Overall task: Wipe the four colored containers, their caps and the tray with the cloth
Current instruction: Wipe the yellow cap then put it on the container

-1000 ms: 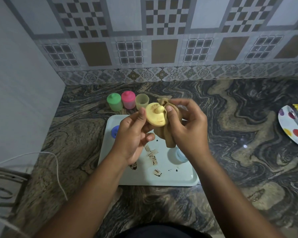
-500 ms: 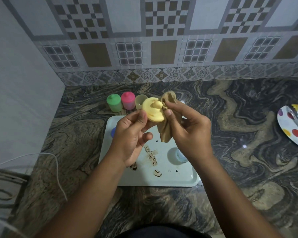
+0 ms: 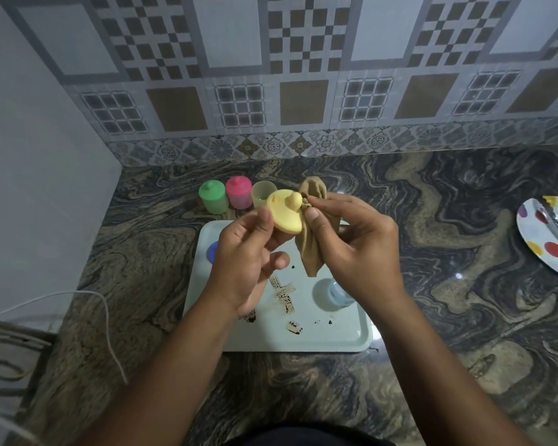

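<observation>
My left hand (image 3: 248,262) pinches a yellow cap (image 3: 284,215) by its rim, held above the pale tray (image 3: 303,339). My right hand (image 3: 355,249) grips a tan cloth (image 3: 311,249) and presses a fold of it against the cap's knob. Behind the tray stand a green container (image 3: 212,197) and a pink container (image 3: 238,192), both capped, and an open yellow container (image 3: 262,194). A blue cap (image 3: 212,251) lies at the tray's left edge, partly hidden by my left hand. A clear blue container (image 3: 337,292) stands on the tray under my right wrist.
Brown smears and dark specks (image 3: 282,296) mark the tray. A polka-dot plate (image 3: 548,236) with a metal utensil lies at the right edge of the marbled counter (image 3: 448,284). A white cable (image 3: 107,317) runs along the left, beside a grey wall.
Both hands have risen slightly toward the containers with the cap and cloth. The cap has turned in my left hand, and my right fingers have shifted the cloth onto its knob.
</observation>
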Demonstrator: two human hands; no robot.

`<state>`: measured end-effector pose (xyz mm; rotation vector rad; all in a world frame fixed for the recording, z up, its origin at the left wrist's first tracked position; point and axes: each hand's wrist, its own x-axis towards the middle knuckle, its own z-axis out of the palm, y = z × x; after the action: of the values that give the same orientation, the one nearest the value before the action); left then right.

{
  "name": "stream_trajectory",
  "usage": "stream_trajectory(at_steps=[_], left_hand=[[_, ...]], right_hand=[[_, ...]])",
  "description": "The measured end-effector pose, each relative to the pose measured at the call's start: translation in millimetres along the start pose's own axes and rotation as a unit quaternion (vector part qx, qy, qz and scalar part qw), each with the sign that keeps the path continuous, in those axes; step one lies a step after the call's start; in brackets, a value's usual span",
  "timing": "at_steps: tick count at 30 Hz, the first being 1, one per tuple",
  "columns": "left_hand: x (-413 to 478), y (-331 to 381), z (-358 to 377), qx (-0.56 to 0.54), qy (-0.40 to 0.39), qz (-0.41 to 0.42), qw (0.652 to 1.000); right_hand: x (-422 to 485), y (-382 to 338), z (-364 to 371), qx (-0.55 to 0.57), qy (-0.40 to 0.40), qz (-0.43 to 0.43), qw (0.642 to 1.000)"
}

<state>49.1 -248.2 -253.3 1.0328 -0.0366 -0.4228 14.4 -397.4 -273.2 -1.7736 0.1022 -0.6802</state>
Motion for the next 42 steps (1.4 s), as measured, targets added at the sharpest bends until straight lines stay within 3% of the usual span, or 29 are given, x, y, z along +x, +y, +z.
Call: stream_trajectory(at_steps=[5, 8, 17, 24, 31, 38, 42], left_hand=[[1.5, -3.7, 0.7, -0.039, -0.008, 0.006, 0.999], [0.2, -5.6, -2.2, -0.004, -0.031, 0.03, 0.999], [4.5, 0.0, -0.3, -0.031, 0.034, -0.007, 0.999], [2.7, 0.9, -5.3, 0.01, -0.046, 0.044, 0.998], [0.6, 0.8, 0.8, 0.009, 0.034, 0.001, 0.999], [-0.4, -1.1, -1.7, -0.03, -0.031, 0.023, 0.999], [-1.5, 1.9, 0.2, 0.005, 0.005, 0.008, 1.0]], right_hand=[[-4.4, -1.3, 3.8, 0.016, 0.008, 0.007, 1.0], [-3.4, -3.7, 3.6, 0.002, 0.022, -0.015, 1.0], [-8.1, -3.9, 8.8, -0.013, 0.007, -0.024, 1.0], [-6.2, -2.8, 8.9, -0.016, 0.037, -0.035, 0.999], [-6.4, -6.7, 5.5, -0.019, 0.014, -0.033, 0.999], [-5.8, -6.8, 6.2, -0.024, 0.033, -0.051, 0.998], [-2.0, -8.7, 2.8, -0.038, 0.027, -0.065, 0.997]])
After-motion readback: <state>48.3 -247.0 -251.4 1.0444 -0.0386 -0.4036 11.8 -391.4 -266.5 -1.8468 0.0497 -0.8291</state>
